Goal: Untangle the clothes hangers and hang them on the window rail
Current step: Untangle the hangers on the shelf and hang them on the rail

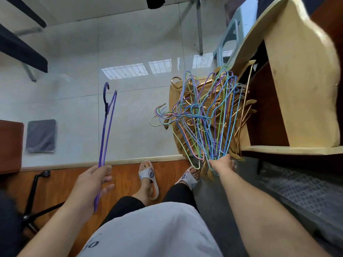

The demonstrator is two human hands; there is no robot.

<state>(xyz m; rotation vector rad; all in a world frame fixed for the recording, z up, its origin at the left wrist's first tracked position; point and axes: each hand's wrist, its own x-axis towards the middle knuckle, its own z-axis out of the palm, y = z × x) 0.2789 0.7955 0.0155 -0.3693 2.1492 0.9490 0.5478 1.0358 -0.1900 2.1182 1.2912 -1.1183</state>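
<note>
My left hand [91,184] pinches a single purple hanger [106,130] by its lower bar, holding it edge-on with the hook pointing away from me. My right hand [221,165] grips the bottom of a tangled bundle of coloured wire hangers [202,115], blue, green, purple and pink, fanned out with hooks upward. Gold hangers [241,115] are mixed into the bundle and lean on a tan box [175,93] behind it. The window rail is not in view.
A pale wooden desk [297,86] stands at the right, close to the bundle. Glossy floor tiles [111,52] lie ahead, with a grey mat [40,135] at the left. My feet in slippers [148,175] rest on a wooden platform. A chair base [35,201] sits at lower left.
</note>
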